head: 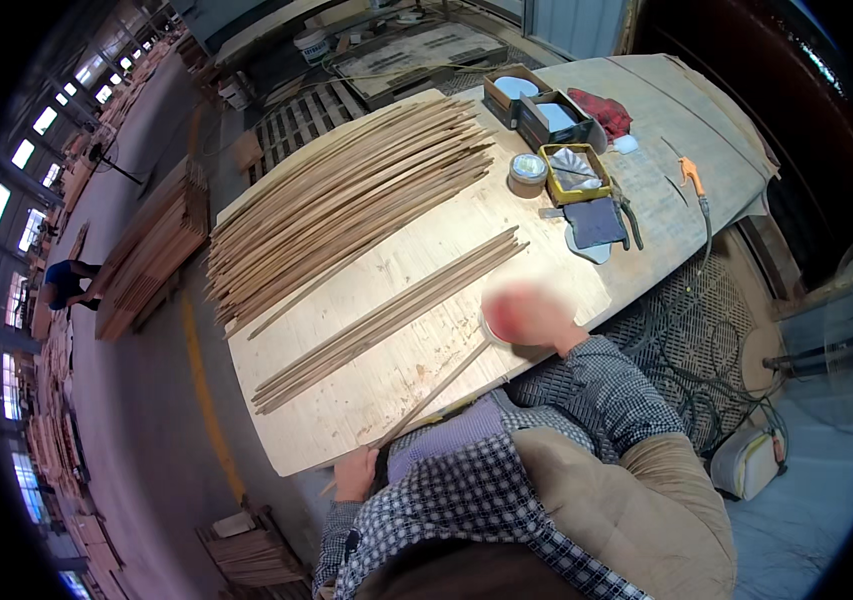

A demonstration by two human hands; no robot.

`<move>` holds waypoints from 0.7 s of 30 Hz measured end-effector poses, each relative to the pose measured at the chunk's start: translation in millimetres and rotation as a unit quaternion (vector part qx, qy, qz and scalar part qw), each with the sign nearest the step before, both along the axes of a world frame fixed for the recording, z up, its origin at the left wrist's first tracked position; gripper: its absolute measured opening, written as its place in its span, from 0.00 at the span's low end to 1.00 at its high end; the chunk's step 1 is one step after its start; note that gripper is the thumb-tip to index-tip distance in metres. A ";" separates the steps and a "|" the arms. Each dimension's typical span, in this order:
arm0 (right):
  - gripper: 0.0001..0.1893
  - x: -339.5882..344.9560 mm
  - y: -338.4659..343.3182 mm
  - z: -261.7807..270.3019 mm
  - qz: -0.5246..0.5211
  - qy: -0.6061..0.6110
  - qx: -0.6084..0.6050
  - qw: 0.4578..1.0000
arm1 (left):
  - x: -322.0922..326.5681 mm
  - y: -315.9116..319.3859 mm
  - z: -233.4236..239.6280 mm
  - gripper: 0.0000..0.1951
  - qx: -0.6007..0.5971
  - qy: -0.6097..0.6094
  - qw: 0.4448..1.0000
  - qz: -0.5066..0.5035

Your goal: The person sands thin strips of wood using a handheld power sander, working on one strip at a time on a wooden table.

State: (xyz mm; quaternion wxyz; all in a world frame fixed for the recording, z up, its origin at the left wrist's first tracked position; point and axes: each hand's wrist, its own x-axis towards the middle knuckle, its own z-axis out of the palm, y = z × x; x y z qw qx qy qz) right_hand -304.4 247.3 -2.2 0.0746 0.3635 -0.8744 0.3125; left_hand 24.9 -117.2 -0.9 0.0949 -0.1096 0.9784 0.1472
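My left hand [356, 474] grips the near end of a thin wooden strip [437, 388] at the front edge of the table. The strip slants up to the right, its far end reaching my right hand [542, 319]. That hand is blurred, with a round reddish thing with a pale rim [497, 311] at its fingers; I cannot tell whether it is held or only touched. Past the strip lies a small bundle of wooden strips [389, 319]. Farther back, a large row of similar strips [344, 202] covers the plywood board [306, 442].
Open boxes with pale discs [557, 116], a round tin [527, 176], a yellow tray [575, 174], a dark sanding pad [596, 223] and pliers [631, 223] sit at the right. Beyond is an orange air blow gun [691, 176]. Hoses [696, 375] lie on the floor. A person [70, 283] bends by stacked boards [160, 255].
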 end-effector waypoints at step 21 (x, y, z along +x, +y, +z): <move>0.19 112.5 -139.6 11.6 0.149 -0.100 -0.008 0.984 | -6.2 10.7 3.1 0.18 0.026 -0.059 0.997 0.037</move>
